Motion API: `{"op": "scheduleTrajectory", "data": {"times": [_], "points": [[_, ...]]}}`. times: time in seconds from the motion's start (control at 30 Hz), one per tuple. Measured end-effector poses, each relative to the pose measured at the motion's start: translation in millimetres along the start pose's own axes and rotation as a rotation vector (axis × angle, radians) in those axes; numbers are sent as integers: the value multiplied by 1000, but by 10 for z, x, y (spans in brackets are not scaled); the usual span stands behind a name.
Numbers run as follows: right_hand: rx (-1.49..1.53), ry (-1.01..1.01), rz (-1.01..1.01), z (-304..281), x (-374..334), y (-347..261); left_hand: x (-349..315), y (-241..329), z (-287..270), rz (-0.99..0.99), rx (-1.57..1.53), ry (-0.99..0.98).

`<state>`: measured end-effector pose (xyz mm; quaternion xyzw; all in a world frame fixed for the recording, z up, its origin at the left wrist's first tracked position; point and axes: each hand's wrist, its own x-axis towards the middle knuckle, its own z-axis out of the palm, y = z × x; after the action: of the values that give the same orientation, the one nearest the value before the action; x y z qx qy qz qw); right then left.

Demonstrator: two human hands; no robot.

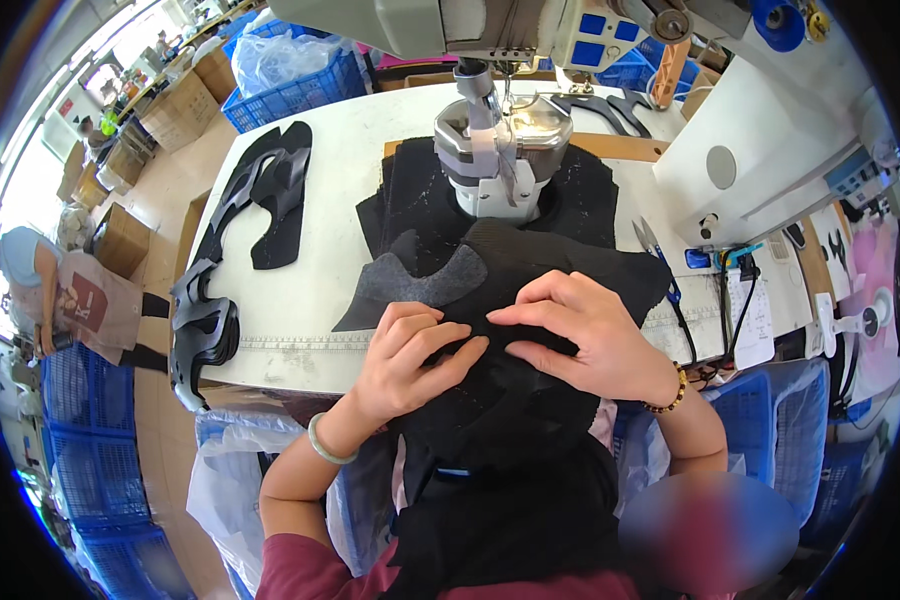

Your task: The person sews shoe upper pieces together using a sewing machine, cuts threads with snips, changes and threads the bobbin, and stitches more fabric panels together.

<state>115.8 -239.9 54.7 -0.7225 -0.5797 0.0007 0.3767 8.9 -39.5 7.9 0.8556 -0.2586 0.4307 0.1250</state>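
A dark fabric piece (570,250) with a grey curved panel (425,280) lies at the table's front, before the sewing machine's metal post (505,150). My left hand (410,360) is closed, its fingers bent and the tips pinching the black fabric at the near edge. My right hand (595,340) faces it from the other side, thumb and forefinger closed around a fold of the same fabric. The two sets of fingertips nearly meet. What lies between the fingers is partly hidden. More black fabric hangs over my lap.
Cut black pieces (285,190) lie on the left of the white table (290,350), with a stack of shaped parts (205,325) at its edge. Scissors (660,265) rest to the right. Blue crates (770,420) flank me. Another person (80,290) stands far left.
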Motion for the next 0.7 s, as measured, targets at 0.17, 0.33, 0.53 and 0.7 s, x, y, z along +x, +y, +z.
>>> {"op": "scheduleTrajectory", "data": {"times": [0.17,0.33,0.53,0.7], "points": [[163,-122,-5,-122,38,44,-30,-37,49,-39,-53,33],[126,-16,-170,54,11,111,-49,-61,81,-55,-88,50],[583,4,296,142,50,121,-38,-60,71,-33,-75,40],[907,-51,388,101,94,206,-40,-58,82,-35,-105,47]]}}
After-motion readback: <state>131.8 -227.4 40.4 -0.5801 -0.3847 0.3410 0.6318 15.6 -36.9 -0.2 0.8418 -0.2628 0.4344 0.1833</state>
